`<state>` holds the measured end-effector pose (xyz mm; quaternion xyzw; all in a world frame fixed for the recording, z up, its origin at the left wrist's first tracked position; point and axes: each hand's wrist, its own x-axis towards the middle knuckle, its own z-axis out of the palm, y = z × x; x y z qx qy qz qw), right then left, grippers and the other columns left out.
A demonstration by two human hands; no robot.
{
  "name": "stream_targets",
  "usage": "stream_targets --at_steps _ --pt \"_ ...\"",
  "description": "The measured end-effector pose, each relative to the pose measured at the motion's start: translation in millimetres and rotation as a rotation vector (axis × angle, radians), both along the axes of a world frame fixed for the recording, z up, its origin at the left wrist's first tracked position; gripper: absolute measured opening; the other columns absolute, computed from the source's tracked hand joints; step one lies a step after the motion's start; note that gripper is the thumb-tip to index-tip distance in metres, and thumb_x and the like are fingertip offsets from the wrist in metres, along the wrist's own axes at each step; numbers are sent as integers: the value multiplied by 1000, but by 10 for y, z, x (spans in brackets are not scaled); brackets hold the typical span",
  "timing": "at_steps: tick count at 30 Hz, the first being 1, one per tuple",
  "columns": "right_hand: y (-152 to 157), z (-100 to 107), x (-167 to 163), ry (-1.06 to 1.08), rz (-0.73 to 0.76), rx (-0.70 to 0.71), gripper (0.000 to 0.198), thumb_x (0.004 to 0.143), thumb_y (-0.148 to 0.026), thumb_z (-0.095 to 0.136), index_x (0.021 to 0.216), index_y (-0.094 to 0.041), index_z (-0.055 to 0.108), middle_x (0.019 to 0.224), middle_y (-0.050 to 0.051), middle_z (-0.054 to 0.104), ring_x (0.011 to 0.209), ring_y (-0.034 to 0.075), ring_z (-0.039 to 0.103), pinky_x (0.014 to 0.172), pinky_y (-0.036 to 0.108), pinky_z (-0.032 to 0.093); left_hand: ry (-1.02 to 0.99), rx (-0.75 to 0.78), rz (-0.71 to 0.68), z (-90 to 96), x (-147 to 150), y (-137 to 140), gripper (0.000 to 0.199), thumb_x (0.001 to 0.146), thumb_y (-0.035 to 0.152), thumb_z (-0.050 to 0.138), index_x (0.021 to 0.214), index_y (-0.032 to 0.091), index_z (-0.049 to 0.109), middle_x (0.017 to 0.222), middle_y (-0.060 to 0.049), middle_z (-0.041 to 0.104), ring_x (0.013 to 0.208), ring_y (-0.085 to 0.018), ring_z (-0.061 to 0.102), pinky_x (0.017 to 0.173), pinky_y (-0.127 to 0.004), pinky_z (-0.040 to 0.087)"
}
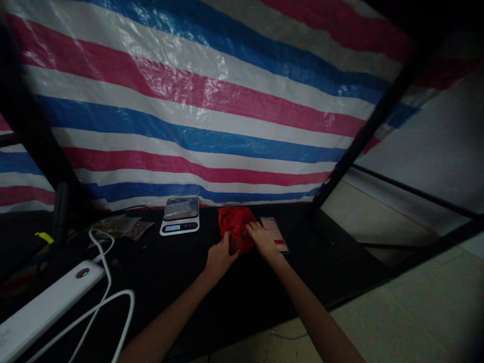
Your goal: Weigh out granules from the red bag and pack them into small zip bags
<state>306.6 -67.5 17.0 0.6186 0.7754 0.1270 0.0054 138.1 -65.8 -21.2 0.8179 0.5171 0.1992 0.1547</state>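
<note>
A crumpled red plastic bag (231, 218) stands on the black table between my hands, its mouth towards me. My left hand (220, 258) pinches the near left edge of the bag with thumb and fingers. On the right side, my right hand (262, 240) has its fingers bent over the bag's rim and gripping it. Something small and brownish shows inside the bag, too dim to name. Left of the bag sits a white kitchen scale (180, 226) with a lit display and a small clear plastic bag (183, 208) on its plate.
A phone (275, 233) with its screen lit lies just right of my right hand. Several clear bags (130, 227) with small contents lie left of the scale. A white power strip (53, 305) and looping white cable (130, 302) occupy the near left. Striped sheeting (212, 136) hangs behind the table.
</note>
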Motion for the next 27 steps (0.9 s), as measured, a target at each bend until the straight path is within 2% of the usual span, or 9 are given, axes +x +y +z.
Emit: stream_targets --at_steps 7,12,15,21,27 --pt "-97 14 -35 22 102 -26 37 79 -4 38 114 -18 45 111 10 54 102 21 47 77 30 42 -27 -26 30 -4 -87 66 37 80 37 43 112 20 34 81 -6 64 73 -20 62 58 -26 38" --pt "-171 14 -131 117 52 -22 30 79 -8 42 106 -19 49 101 8 57 94 19 50 78 30 40 -92 -18 -11 -24 -102 106 10 82 26 41 90 20 44 85 -4 61 75 -16 60 62 -25 38" --pt "-175 -4 -154 189 23 -31 31 76 -10 47 105 -19 49 101 7 58 95 19 50 82 30 37 -191 2 -27 -52 -98 128 6 81 19 40 84 20 45 84 -4 59 74 -15 58 64 -25 39" --pt "-127 -94 -119 420 -41 -26 31 74 -13 52 103 -22 52 104 4 59 98 19 53 86 34 34 -351 -3 -45 -65 -113 148 5 79 17 40 78 20 45 74 -1 56 68 -13 54 64 -25 40" --pt "-78 -189 -23 712 -100 -31 34 69 -19 60 102 -25 54 101 0 63 91 18 58 82 34 40 -239 20 25 -28 -125 144 2 74 17 47 73 19 46 70 0 55 70 -15 53 65 -27 36"
